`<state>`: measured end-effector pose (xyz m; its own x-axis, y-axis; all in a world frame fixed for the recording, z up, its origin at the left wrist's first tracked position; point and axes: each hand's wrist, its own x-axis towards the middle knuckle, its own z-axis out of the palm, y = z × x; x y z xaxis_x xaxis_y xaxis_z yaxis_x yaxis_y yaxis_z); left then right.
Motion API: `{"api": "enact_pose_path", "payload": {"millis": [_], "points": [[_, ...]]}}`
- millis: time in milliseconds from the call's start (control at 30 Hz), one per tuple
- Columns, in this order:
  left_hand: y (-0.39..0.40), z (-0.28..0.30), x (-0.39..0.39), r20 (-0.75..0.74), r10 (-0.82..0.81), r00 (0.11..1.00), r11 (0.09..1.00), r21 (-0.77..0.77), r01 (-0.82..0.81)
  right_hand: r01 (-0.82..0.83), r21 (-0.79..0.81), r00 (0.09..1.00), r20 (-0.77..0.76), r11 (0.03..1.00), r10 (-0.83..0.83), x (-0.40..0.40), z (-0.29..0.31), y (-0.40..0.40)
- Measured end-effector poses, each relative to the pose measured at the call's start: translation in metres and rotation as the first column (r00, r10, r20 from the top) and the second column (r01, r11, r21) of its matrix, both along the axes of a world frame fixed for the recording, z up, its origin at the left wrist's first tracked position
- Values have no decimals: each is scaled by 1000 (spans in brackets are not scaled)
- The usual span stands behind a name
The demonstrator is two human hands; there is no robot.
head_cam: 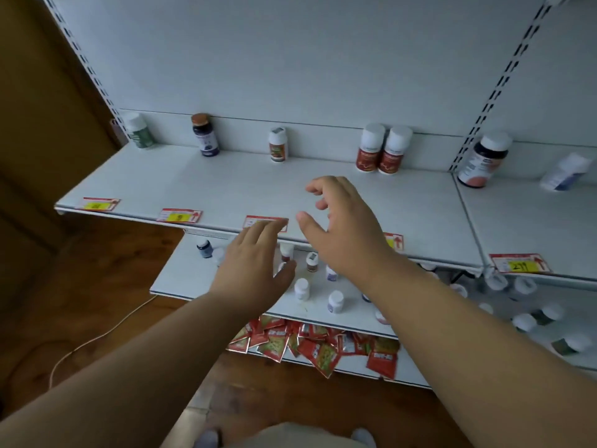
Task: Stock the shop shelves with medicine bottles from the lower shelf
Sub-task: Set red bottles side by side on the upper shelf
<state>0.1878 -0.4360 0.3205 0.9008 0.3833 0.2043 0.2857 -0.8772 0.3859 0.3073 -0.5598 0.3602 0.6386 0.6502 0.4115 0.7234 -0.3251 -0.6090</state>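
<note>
Several medicine bottles stand along the back of the upper white shelf (226,185): a green-label bottle (139,130), a dark blue bottle (205,134), a small white bottle (277,144), two red-label bottles (382,149) and a dark bottle with a pink label (483,160). The lower shelf (181,279) holds several small white-capped bottles (302,289). My left hand (255,263) hovers over the lower shelf's bottles, fingers straight, holding nothing. Above the upper shelf's front edge, my right hand (342,227) is spread with loosely bent fingers and holds nothing.
Red price tags (179,216) line the upper shelf's front edge. A white box (565,171) lies tilted at the right. Red sachets (318,345) are piled on the bottom shelf. More bottles (523,321) lie on the lower right shelf. A white cable (97,337) runs over the wooden floor.
</note>
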Motion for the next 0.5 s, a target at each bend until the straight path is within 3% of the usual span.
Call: {"api": "enact_pose_path", "payload": {"millis": [200, 300, 500], "points": [[100, -29, -86, 4, -38, 999, 999, -27, 38, 60, 9, 991, -119, 998, -59, -92, -29, 86], [156, -42, -136, -47, 9, 999, 1000, -28, -10, 59, -9, 969, -241, 998, -59, -143, -50, 141], [220, -54, -186, -209, 52, 977, 982, -165, -88, 28, -146, 948, -309, 989, -72, -192, -71, 215]]}}
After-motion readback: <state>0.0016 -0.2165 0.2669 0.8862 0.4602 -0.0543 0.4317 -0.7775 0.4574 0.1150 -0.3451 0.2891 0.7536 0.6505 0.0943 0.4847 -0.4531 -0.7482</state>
